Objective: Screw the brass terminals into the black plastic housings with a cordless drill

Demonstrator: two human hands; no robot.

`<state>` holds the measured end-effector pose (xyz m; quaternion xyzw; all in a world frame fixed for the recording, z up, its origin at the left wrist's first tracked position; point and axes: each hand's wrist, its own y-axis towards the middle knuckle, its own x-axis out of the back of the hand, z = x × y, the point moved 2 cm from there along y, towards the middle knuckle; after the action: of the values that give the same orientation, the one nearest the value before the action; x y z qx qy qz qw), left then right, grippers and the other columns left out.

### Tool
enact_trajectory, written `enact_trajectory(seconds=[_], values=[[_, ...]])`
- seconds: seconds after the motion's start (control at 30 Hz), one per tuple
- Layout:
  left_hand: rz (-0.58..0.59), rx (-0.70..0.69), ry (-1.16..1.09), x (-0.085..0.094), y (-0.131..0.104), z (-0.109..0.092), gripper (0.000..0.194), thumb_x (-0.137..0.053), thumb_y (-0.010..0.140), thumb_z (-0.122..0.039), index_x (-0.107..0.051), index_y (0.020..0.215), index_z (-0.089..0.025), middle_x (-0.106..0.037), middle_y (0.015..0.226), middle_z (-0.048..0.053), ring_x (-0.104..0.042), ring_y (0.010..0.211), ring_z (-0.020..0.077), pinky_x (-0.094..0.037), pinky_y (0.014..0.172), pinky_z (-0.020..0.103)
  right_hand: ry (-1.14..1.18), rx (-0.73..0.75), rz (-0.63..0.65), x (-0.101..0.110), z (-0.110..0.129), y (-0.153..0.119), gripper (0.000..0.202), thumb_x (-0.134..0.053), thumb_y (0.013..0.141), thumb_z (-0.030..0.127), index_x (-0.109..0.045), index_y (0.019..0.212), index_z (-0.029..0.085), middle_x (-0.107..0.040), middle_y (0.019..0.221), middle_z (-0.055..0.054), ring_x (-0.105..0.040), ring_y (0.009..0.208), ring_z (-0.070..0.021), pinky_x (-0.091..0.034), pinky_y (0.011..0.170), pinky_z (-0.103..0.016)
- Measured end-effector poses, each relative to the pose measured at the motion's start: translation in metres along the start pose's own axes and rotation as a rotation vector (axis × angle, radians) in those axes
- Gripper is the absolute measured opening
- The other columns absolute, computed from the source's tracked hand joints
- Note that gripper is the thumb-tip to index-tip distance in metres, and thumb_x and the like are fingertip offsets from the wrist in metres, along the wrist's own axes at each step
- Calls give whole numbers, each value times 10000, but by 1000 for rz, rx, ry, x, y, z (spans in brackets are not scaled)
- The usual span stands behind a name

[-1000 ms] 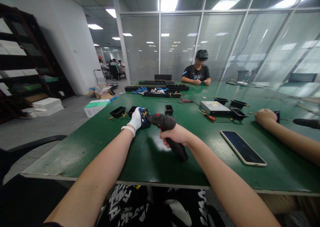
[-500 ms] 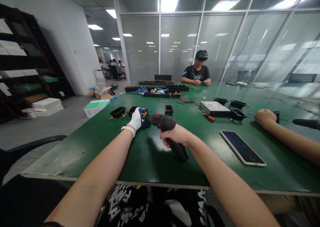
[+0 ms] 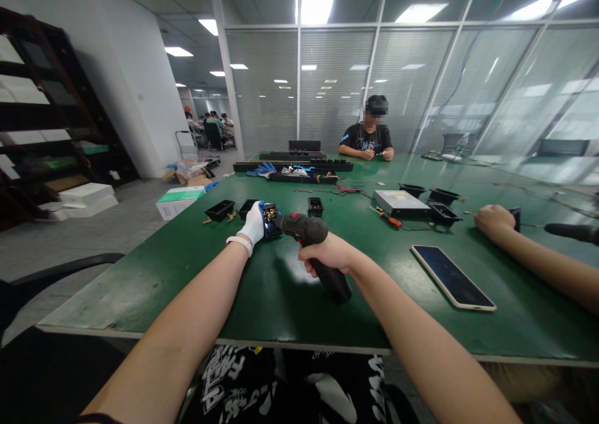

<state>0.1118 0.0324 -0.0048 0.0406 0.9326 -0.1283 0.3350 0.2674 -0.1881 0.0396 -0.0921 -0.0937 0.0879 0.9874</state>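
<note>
My left hand (image 3: 255, 222), in a white and blue glove, is closed around a small black box with brass-coloured parts inside (image 3: 271, 215), its inner side turned toward the drill. Bare and wrapped around the grip, my right hand (image 3: 330, 252) holds a black cordless drill (image 3: 306, 227) with red marks. The drill's nose points left and meets the box, or nearly so; its tip is too small to make out. Just behind my left hand lies a black tray (image 3: 247, 208), and another black tray (image 3: 221, 210) with brass pieces (image 3: 233, 214) beside it sits farther left.
A small black box (image 3: 315, 206) stands beyond the drill. To the right are a phone (image 3: 452, 277), a metal case (image 3: 401, 203), a screwdriver (image 3: 392, 220) and several black trays. A co-worker's hand (image 3: 496, 218) works at the right; another person (image 3: 369, 131) sits across the green table (image 3: 187, 287).
Almost nothing differs. My view has shifted very slightly; both hands keep their hold on the box and the drill.
</note>
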Motion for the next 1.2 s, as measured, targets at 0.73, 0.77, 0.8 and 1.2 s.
enact_trajectory(seconds=[0.73, 0.77, 0.8, 1.2], values=[[40, 60, -31, -3, -4, -1, 171, -603, 969, -299, -718, 955, -173, -727, 664, 75, -777, 634, 287, -679, 678, 390, 8, 42, 28, 2, -3, 3, 122, -692, 712, 104, -645, 620, 169, -696, 562, -40, -643, 450, -166, -527, 418, -238], [39, 65, -34, -3, -4, -1, 169, -611, 964, -303, -719, 963, -174, -726, 663, 73, -779, 636, 291, -680, 678, 393, 11, 41, 27, 2, -4, 3, 117, -691, 709, 107, -645, 621, 170, -695, 561, -40, -641, 448, -165, -525, 416, -238], [37, 68, -37, -3, -4, -1, 166, -619, 958, -305, -721, 968, -175, -726, 662, 71, -780, 637, 294, -681, 678, 397, 13, 38, 27, 2, -4, 4, 114, -691, 706, 111, -643, 622, 171, -694, 560, -39, -639, 447, -164, -522, 415, -237], [10, 46, -27, -4, -8, -2, 153, -651, 947, -295, -726, 991, -170, -733, 675, 77, -789, 664, 309, -686, 695, 411, -4, 32, 16, 1, -4, 2, 119, -697, 702, 111, -624, 649, 190, -701, 567, -36, -638, 459, -162, -523, 428, -234]])
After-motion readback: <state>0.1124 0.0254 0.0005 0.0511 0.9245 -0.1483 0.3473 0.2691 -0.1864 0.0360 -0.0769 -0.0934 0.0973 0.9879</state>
